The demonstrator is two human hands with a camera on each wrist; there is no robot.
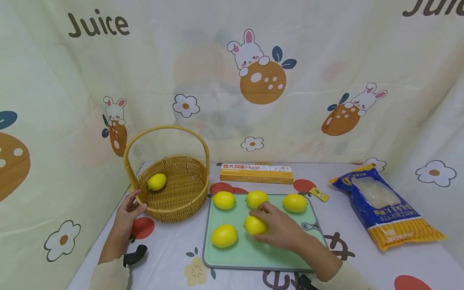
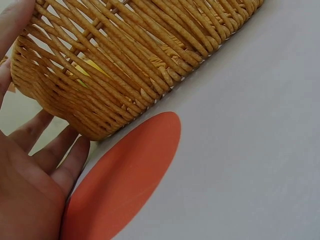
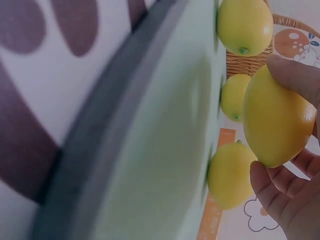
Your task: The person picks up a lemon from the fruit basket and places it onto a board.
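My right hand (image 1: 280, 228) grips a yellow lemon (image 3: 277, 117) between thumb and fingers, over the green cutting board (image 1: 250, 255). Around it on the board lie several other lemons: one to its left (image 1: 224, 236) and a row along the far edge, including a lemon at the far left (image 1: 224, 200) and one at the far right (image 1: 295, 202). At the left stands a wicker basket (image 1: 177, 209) with a tall handle and a single lemon (image 1: 157, 182) inside. My left hand (image 1: 128, 211) holds the basket's near left side, thumb and fingers about the wicker.
Behind the board lies a yellow pasta box (image 1: 256, 176). A small yellow packet (image 1: 319, 194) is beside the board's far right corner. Farther right is a blue and yellow pasta bag (image 1: 388, 209). A printed curtain (image 1: 217, 133) hangs behind the table.
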